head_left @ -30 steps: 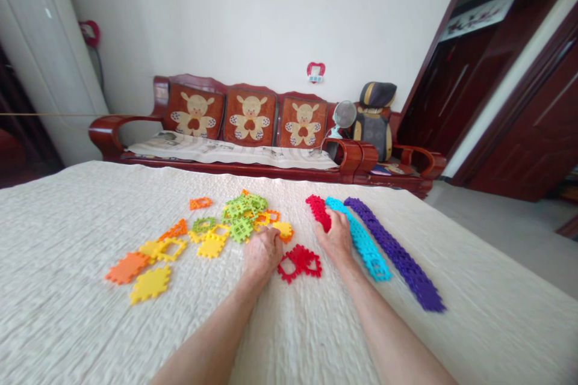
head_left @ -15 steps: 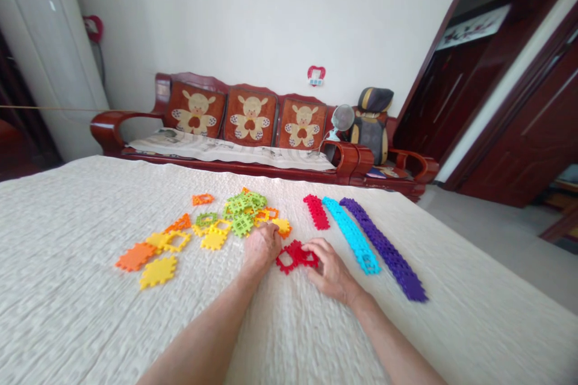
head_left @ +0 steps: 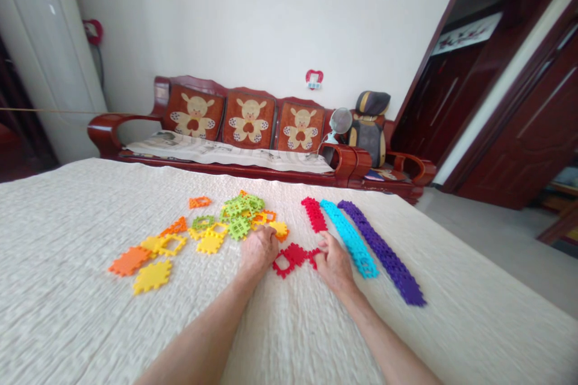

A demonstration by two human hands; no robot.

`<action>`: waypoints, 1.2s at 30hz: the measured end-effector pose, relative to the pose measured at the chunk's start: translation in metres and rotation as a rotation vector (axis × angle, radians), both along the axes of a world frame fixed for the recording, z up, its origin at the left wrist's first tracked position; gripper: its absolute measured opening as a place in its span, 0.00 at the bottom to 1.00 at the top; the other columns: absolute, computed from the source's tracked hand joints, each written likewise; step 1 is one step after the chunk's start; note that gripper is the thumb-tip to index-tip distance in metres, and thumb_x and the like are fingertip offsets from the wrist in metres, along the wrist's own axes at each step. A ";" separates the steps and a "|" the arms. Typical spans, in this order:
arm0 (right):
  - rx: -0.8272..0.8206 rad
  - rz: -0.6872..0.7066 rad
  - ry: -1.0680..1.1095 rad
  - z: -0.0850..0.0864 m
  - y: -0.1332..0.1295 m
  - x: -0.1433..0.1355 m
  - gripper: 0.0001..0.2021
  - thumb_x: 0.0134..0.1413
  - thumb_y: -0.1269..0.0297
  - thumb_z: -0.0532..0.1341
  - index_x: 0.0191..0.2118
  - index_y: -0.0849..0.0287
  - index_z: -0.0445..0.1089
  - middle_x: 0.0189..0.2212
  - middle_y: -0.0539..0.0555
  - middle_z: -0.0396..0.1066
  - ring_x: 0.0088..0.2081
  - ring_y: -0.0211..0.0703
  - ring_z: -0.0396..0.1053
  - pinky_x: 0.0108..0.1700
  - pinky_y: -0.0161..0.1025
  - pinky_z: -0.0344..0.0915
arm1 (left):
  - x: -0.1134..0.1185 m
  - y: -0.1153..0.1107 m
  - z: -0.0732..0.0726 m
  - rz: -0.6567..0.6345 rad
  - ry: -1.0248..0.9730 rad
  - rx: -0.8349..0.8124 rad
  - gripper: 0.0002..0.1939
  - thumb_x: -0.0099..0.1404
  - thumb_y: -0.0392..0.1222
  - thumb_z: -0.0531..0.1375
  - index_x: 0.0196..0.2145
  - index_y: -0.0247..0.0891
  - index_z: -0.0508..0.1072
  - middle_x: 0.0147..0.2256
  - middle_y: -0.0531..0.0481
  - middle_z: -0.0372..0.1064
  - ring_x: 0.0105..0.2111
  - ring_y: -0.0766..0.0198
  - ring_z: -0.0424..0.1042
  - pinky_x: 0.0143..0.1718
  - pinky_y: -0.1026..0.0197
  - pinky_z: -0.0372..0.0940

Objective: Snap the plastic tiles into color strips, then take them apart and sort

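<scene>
Two red toothed pieces, one solid and one with an open centre [head_left: 294, 255], lie on the cream cloth [head_left: 289, 325] between my hands. My right hand [head_left: 333, 260] is closed on another red piece [head_left: 314, 258] just to their right. Beside the yellow and orange pieces, my left hand [head_left: 262, 250] has its fingers curled together; whatever they hold, if anything, is hidden. Beyond my right hand is a short row of red pieces [head_left: 313, 214], then a longer light blue row [head_left: 350, 237] and a purple row [head_left: 383, 252].
Green pieces [head_left: 239, 210] are piled ahead of my left hand. Yellow pieces [head_left: 152, 277] and orange ones [head_left: 130, 261] lie scattered to the left. Past the far cloth edge stand a wooden sofa [head_left: 102, 132] with bear cushions and a small fan [head_left: 341, 120].
My right hand has closed its fingers on a red piece and drawn it rightward, apart from the solid one. My left hand has barely moved. The camera view has shifted slightly.
</scene>
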State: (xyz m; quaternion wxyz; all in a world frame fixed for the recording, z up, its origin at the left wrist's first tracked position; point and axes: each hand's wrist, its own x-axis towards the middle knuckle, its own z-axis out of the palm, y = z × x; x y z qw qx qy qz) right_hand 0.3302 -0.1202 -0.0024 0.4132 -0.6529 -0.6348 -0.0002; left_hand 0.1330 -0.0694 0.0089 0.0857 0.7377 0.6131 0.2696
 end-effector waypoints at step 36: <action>-0.133 0.093 -0.165 0.014 -0.006 0.016 0.21 0.45 0.63 0.59 0.48 0.62 0.66 0.45 0.60 0.69 0.49 0.49 0.65 0.53 0.45 0.60 | 0.000 -0.003 0.005 -0.014 -0.029 -0.049 0.14 0.64 0.37 0.50 0.41 0.40 0.75 0.38 0.46 0.73 0.39 0.62 0.72 0.38 0.62 0.63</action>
